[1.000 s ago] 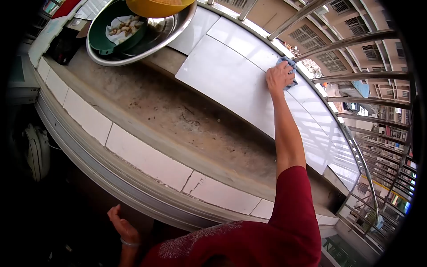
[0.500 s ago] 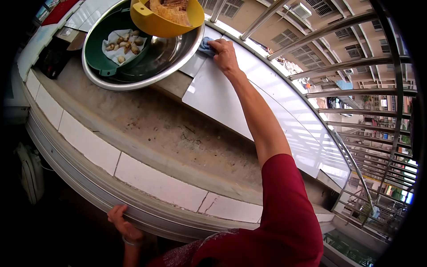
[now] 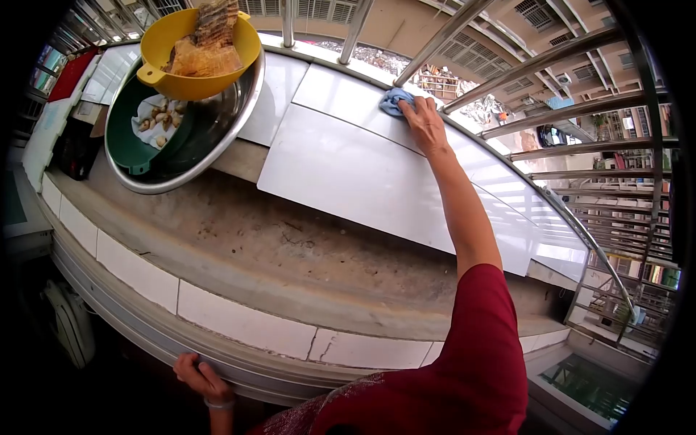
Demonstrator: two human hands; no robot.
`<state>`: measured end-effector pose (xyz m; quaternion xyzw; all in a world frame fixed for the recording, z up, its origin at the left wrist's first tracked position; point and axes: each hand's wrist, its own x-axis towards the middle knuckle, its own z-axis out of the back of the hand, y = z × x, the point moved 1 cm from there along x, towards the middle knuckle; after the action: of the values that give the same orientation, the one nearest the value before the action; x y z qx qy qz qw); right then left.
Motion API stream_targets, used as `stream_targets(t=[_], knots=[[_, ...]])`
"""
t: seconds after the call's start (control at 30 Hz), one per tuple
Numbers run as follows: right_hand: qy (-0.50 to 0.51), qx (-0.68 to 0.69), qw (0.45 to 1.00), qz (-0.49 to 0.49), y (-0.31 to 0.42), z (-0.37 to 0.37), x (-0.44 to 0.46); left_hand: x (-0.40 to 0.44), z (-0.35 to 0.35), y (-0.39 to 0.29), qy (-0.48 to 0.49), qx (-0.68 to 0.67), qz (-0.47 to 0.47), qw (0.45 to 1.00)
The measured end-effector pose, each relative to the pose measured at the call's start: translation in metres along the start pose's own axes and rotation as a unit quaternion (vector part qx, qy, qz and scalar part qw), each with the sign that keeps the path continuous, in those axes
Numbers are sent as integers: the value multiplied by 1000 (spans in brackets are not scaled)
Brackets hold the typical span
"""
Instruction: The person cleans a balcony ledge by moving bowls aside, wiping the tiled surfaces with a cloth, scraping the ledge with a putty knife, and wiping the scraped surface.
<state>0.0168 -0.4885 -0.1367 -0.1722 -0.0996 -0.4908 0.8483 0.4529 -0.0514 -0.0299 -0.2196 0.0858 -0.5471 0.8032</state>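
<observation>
My right hand (image 3: 426, 130) is closed on a crumpled blue cloth (image 3: 396, 102), pressing it against the white panels (image 3: 348, 167) of the ledge beside the railing. The cloth lies near the far edge of the panels, close to the foot of a metal bar. At the lower left, my left hand (image 3: 203, 378) has its fingers curled over the edge of the metal window track (image 3: 246, 377). A bracelet circles that wrist.
A large steel basin (image 3: 250, 109) holds a green colander (image 3: 119, 138) with brownish pieces on white paper, and a yellow colander (image 3: 196, 88) with dried brown slabs (image 3: 210, 54). Metal railing bars (image 3: 551, 101) bound the far side. A concrete trough (image 3: 290, 246) runs between the panels and tiled sill (image 3: 246, 319).
My right hand has slid the blue cloth rightward along the panels, away from the basin. The view has shifted, so the basin sits farther left. My left hand stays at the window track.
</observation>
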Motion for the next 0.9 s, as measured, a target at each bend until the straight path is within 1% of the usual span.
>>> stream_targets(t=[0.1,0.13,0.17,0.2,0.23,0.33,0.37,0.4,0.43,0.47,0.5,0.53,0.57,0.6,0.67,0.7,0.77,0.87,0.9], knots=[[-26,6,989,-145,-42,5,-66,0,0,0,-4,6,-5,1000],[-77,-6,978,-191,-56,6,-88,1,1,-2,-5,13,-12,1000],[-67,-14,961,-268,-68,8,-110,3,1,-4,-5,18,-18,1000],[-20,-26,939,-341,-82,13,-129,3,1,-2,-8,19,-20,1000],[-29,-27,912,-407,-90,22,-142,1,0,0,-10,20,-22,1000],[-90,36,839,-535,-102,38,-147,1,-2,-1,-13,12,-10,1000],[-152,55,879,-448,-95,38,-143,2,-2,-2,-14,11,-5,1000],[-139,57,897,-416,-73,52,-120,2,-2,-2,-14,14,-8,1000],[-178,94,920,-336,-56,55,-102,3,-2,-3,-14,20,-12,1000],[-180,110,940,-269,-37,63,-78,3,0,-3,-12,26,-16,999],[-192,90,962,-174,-26,62,-60,2,0,-2,-6,22,-10,1000],[-200,88,969,-117,-17,56,-44,1,-1,0,-1,20,-4,1000],[-172,84,976,-105,-11,48,-32,0,-1,1,4,18,5,1000],[-146,44,983,-101,-11,36,-20,1,0,0,4,17,8,1000],[-54,39,961,-268,-17,-5,-15,1,0,-3,7,14,17,1000],[-29,45,959,-279,-14,-6,-11,1,0,-4,9,13,19,1000],[24,54,953,-297,-8,-3,-5,3,0,-6,5,9,16,1000],[21,104,975,-194,-29,8,-32,2,0,-5,5,15,8,1000],[43,114,966,-228,-31,27,-39,3,2,-7,8,24,4,1000]])
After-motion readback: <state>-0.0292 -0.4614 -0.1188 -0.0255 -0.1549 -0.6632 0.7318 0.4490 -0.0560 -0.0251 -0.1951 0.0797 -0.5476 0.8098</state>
